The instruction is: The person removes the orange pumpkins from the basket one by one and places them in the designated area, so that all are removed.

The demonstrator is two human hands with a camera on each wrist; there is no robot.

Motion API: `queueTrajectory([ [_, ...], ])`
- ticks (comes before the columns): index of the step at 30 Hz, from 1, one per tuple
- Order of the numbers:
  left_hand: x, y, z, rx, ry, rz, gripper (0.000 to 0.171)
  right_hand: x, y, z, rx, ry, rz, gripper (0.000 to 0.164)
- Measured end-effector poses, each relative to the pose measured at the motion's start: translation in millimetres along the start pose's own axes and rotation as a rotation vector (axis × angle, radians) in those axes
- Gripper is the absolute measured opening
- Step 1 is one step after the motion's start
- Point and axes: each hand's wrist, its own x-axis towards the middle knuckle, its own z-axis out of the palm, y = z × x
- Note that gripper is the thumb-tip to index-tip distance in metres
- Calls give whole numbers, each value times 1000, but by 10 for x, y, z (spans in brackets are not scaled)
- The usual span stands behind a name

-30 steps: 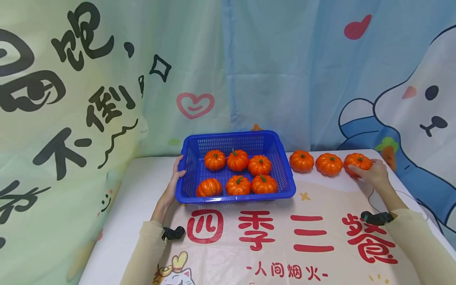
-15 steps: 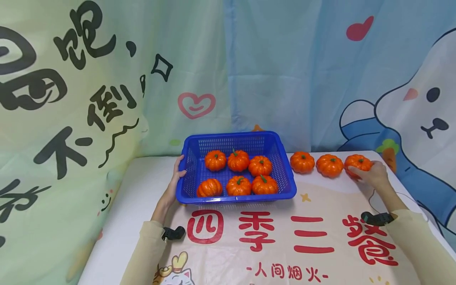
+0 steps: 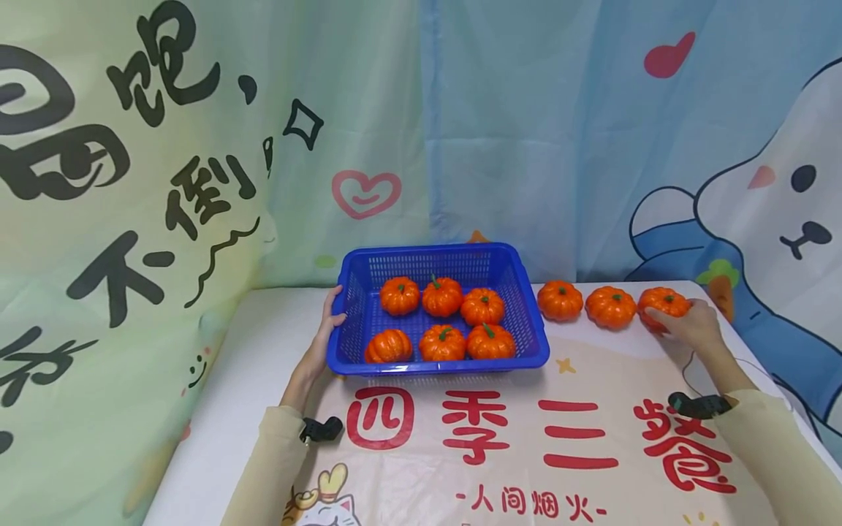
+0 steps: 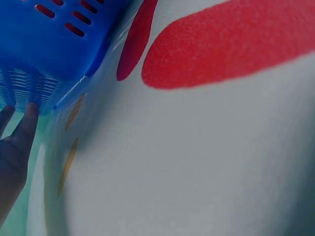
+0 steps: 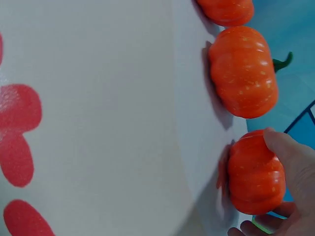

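Note:
A blue plastic basket [image 3: 437,369] holds several small orange pumpkins [image 3: 443,342] in two rows. My left hand [image 3: 322,329] grips its left side, thumb over the rim; the left wrist view has those fingertips [image 4: 31,110] against the slotted wall. To the right of the basket, three more pumpkins stand in a row on the table. My right hand [image 3: 699,325] holds the rightmost pumpkin [image 3: 664,301], which sits at the table's surface. In the right wrist view its thumb lies on that pumpkin [image 5: 256,177], with the other fingers partly hidden behind it.
Left of the held pumpkin sit a middle pumpkin [image 3: 611,307] and one [image 3: 560,301] close to the basket. A printed cloth [image 3: 500,431] covers much of the white table [image 3: 224,380]. A patterned curtain [image 3: 500,183] hangs behind. A thin cable runs near the right wrist.
The head view has shifted very slightly. Both hands, the basket and the pumpkins keep their places.

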Motion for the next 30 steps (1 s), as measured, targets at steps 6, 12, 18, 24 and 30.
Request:
queueTrajectory([
  [6,0,-9,0,-1,8,-2,63,76,95,-57,-14,70,-54,123],
  [12,10,-19,-11,-11,0,-9,64,-625,-571,-409,-8,165,-181,100],
  [18,16,-5,-11,-17,0,-5,65,-1472,-1338,-591,50,90,-402,88],
  [24,10,6,2,-3,6,7,63,-2000,-1784,-502,75,-53,-538,86],
  [30,1,-15,4,6,10,10,63,-2286,-1994,-361,65,-185,-552,87],
])
